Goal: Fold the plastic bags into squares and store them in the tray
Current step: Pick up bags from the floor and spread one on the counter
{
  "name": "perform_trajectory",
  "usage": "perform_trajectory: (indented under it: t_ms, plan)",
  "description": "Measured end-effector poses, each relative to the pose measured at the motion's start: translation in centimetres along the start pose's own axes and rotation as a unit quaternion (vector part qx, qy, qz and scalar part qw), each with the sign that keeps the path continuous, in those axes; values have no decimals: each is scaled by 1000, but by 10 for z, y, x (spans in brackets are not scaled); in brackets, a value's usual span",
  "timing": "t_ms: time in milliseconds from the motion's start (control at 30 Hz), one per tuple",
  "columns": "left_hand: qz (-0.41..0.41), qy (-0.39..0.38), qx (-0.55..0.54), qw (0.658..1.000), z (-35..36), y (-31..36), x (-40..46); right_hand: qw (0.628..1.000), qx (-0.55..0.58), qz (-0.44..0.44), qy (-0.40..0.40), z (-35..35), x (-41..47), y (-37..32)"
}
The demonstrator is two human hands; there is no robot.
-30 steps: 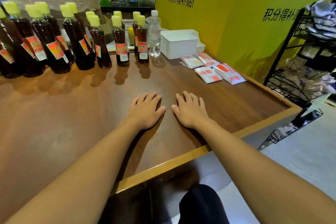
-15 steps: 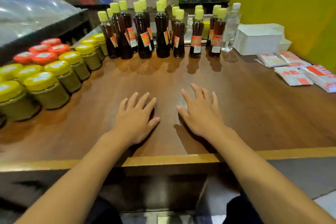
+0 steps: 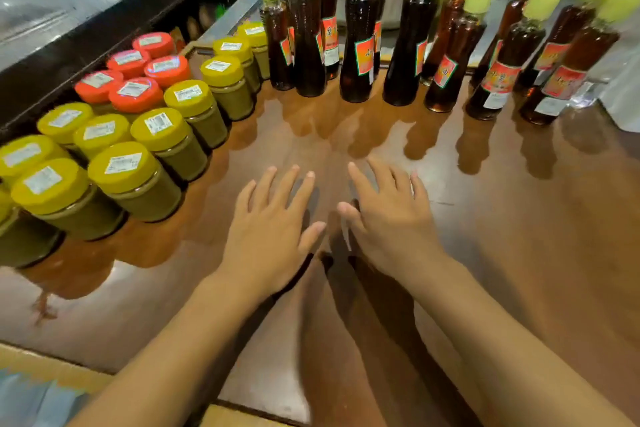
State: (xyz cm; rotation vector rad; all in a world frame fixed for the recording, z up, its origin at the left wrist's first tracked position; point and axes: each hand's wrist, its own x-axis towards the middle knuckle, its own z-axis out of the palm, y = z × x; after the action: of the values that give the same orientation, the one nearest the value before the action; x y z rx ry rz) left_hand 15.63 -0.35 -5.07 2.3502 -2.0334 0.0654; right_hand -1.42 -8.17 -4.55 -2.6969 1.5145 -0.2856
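On the glossy brown wooden shop counter, with yellow- and red-lidded jars far left and dark sauce bottles across the back, the left hand and right hand rest flat, fingers spread, holding nothing, seemingly waiting, since neither plastic bags nor tray are in view.

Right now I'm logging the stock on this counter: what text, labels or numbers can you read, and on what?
"小" and "磨", only partly legible: red labels on the dark bottles with pale yellow caps.
"南", uncertain: red label on another bottle.
White stickers on the yellow jar lids: printed lines too small and blurred to read.
White stickers on the red jar lids: also unreadable.
Nothing else carries readable text.
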Motion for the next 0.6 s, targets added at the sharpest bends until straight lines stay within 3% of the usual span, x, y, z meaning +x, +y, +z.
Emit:
perform_trajectory:
  t_ms: [267,467,600]
  plan:
    - [-83,-50,-48,994,-119,-37,1,988,145,50,-34,-110,23,-43]
    - [-96,-87,-51,990,-220,-70,-20,983,155,65,-70,-209,33,-87]
    - [-115,-90,-41,988,-248,-81,-50,985,138,14,-104,-232,35,-109]
